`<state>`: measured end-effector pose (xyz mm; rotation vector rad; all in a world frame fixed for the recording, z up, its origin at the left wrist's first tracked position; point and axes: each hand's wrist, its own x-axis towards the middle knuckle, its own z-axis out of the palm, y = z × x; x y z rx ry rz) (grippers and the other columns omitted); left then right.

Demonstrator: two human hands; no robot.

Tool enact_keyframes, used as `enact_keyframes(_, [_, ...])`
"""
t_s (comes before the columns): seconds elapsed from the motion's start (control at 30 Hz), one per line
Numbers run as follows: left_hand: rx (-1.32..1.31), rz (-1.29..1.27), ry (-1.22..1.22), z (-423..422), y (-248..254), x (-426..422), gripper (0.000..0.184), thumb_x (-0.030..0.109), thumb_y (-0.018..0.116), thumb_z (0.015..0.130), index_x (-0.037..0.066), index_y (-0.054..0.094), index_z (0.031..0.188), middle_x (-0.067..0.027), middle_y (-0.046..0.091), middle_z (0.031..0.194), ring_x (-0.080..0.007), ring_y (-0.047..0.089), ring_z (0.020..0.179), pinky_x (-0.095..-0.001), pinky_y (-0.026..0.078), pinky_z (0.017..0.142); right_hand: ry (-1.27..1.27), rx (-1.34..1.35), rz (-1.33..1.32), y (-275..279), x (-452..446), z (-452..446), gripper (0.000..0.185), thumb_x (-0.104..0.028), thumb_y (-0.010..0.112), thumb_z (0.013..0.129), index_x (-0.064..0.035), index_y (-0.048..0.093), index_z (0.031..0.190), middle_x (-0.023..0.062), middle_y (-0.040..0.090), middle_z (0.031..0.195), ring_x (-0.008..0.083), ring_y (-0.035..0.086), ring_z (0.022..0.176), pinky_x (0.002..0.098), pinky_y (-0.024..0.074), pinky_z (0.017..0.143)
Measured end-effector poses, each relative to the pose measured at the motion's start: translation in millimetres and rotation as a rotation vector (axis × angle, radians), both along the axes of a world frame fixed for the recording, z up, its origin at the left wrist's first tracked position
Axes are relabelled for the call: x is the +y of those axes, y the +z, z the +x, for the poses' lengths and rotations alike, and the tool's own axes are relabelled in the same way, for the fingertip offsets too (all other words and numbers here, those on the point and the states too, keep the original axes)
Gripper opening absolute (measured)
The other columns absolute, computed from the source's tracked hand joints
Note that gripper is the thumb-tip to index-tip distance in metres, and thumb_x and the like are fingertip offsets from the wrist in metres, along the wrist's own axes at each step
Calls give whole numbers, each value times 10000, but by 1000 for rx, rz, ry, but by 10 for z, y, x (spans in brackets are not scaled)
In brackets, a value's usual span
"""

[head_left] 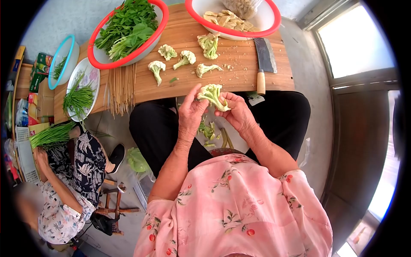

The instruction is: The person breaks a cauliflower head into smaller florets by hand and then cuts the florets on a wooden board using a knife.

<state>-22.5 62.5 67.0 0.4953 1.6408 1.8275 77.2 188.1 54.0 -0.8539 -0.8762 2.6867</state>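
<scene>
Between my two hands, just off the table's near edge, is a cauliflower floret (pixel 210 93) with a pale green stem. My right hand (pixel 237 112) pinches it at the stem end. The fingers of my left hand (pixel 191 110) close against its left side. On the wooden table (pixel 180 83) lie several more florets, among them a cauliflower piece (pixel 157 71) at left and a larger cauliflower piece (pixel 209 45) farther back. A cleaver (pixel 265 55) with a wooden handle rests to the right, its handle toward me.
A red-rimmed bowl of leafy greens (pixel 128 32) and a red-rimmed bowl of pale slices (pixel 231 21) stand at the back. Bamboo skewers (pixel 120 88) and a plate of green stalks (pixel 81 96) are left. Trimmings (pixel 207 130) lie below. Another person (pixel 64 184) sits at left holding greens.
</scene>
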Motion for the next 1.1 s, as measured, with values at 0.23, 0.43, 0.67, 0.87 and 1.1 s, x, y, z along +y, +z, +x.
enact_keyframes(0.23, [52,2,9,-5,-77,38,455,48,616,869,29,472,1300,-56,605,1058,-86,573,894,-224,485,762,-4,-13,-1,-61,26,-7,130,-119,600,890,5,605,926,59,627,842,145,598,689,289,540,566])
enact_keyframes(0.43, [40,-8,6,-59,-215,28,286,74,614,877,44,518,1145,-39,590,1040,-96,561,897,-238,479,718,-58,-67,63,-33,24,-65,139,-130,607,888,6,632,895,50,626,804,129,594,658,285,539,549])
enact_keyframes(0.67, [117,-35,190,-182,-244,60,235,60,628,858,45,527,1071,2,583,916,-77,545,806,-226,451,687,-125,-258,412,-169,179,7,163,-107,595,879,23,641,966,34,622,762,105,568,659,251,504,610])
enact_keyframes(0.87, [216,-199,363,-380,-401,82,256,10,658,789,38,550,1019,-10,567,820,-84,510,716,-233,431,649,-445,-660,1645,-333,690,328,219,-73,671,781,-40,634,995,142,592,920,329,553,903,382,452,798])
enact_keyframes(1.1, [278,-331,413,-545,-648,67,272,13,655,748,34,569,1005,-45,574,899,-146,534,774,-288,451,716,-344,-833,1604,-732,952,480,454,-122,710,746,-29,545,1159,201,546,1035,377,506,986,446,425,841])
